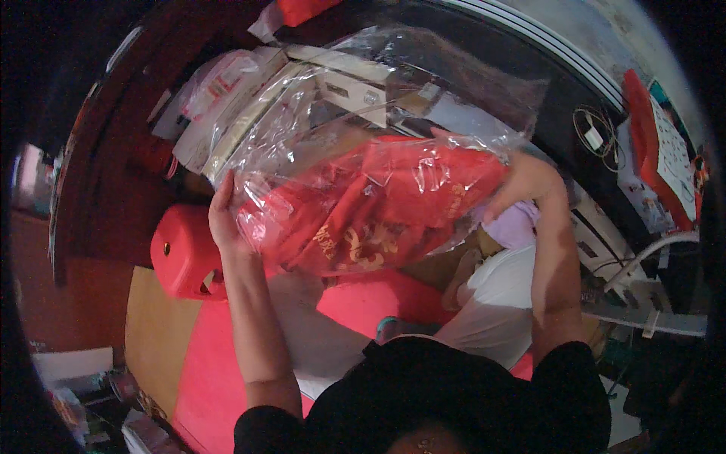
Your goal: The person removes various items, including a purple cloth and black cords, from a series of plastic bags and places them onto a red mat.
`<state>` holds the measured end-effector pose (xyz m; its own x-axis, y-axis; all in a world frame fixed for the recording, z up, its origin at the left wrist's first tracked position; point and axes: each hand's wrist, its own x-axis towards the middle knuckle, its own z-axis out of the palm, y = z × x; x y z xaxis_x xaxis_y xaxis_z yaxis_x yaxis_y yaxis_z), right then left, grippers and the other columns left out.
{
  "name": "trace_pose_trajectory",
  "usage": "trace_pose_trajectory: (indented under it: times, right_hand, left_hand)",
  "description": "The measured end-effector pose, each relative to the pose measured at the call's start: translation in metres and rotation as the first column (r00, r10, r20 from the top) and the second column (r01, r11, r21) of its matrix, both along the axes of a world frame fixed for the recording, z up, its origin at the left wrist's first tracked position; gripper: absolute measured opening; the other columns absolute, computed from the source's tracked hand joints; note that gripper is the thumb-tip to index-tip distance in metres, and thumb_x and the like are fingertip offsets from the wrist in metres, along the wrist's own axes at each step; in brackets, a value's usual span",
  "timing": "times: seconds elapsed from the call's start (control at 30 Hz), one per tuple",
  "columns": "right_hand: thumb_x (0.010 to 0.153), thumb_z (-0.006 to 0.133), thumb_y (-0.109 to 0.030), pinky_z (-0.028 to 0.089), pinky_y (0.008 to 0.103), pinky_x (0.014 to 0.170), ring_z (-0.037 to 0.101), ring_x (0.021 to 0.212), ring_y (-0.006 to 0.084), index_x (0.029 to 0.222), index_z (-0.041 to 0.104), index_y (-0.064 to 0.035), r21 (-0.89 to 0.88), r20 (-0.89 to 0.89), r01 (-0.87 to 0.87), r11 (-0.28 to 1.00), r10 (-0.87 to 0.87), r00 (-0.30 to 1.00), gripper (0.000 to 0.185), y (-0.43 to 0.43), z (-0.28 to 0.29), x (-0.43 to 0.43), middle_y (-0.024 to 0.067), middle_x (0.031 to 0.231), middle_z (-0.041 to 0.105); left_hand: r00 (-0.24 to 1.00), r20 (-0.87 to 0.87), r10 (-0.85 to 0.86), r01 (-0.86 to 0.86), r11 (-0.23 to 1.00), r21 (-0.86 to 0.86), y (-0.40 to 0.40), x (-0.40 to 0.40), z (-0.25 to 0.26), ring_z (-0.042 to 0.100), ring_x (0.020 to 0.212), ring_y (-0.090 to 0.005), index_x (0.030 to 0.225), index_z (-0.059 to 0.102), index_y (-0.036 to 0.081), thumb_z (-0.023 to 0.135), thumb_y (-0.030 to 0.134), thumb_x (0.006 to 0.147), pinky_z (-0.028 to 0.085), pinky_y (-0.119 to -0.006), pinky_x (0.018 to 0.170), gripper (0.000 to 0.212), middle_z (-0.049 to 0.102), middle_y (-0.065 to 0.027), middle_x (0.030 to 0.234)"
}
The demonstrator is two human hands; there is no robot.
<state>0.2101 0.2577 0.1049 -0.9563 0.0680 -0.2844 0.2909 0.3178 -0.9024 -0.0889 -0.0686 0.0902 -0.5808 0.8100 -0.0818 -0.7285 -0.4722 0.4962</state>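
Note:
A clear plastic bag [289, 133] stretches across in front of me above my lap. Inside lies a folded red cloth item [351, 210] with gold printed characters and a gold figure. My left hand [226, 218] supports the bag's left side, its fingers pointing up and partly behind the film. At the right end, my right hand [530, 184] grips the bag and the red cloth, with the thumb in front. The loose upper part of the film spreads away from me, crinkled and shiny. Just below my right hand sits a lilac cloth [510, 224], partly hidden.
Under my crossed legs is a pink mat [385, 295], with cardboard [156, 323] beside it. A red plastic container or stool [184, 249] stands left. Beyond the bag is light-coloured furniture [354, 93]. A white cable with a charger [594, 138] lies on the dark surface at right.

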Motion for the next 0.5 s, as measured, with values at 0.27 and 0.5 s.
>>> trace_pose_trajectory:
  times: [0.27, 0.5]
  right_hand:
    - [0.078, 0.072, -0.02, 0.044, 0.0325, 0.09, 0.058, 0.1, 0.0171, 0.116, 0.06, -0.0044, 0.239, -0.177, 0.276, 0.931, -0.237, 0.955, 0.043, -0.027, 0.008, -0.019, 0.0072, 0.111, 0.064]
    - [0.087, 0.063, -0.022, 0.046, 0.0271, 0.082, 0.059, 0.091, 0.0126, 0.11, 0.062, -0.0009, 0.161, -0.353, 0.605, 0.78, -0.526, 0.773, 0.031, 0.001, 0.005, -0.008, 0.006, 0.101, 0.065]
  left_hand:
    - [0.986, -0.12, 0.116, -0.116, 0.993, 0.007, -0.007, -0.01, -0.008, 0.062, 0.094, -0.0341, 0.112, 0.053, -0.005, 0.046, 0.019, 0.093, 0.049, -0.046, 0.087, 0.031, 0.063, -0.0189, 0.103]
    - [0.857, -0.421, 0.299, -0.398, 0.901, -0.17, -0.014, -0.012, 0.009, 0.057, 0.105, -0.0251, 0.118, 0.052, -0.003, 0.05, 0.024, 0.094, 0.045, -0.039, 0.092, 0.036, 0.059, -0.0129, 0.114]
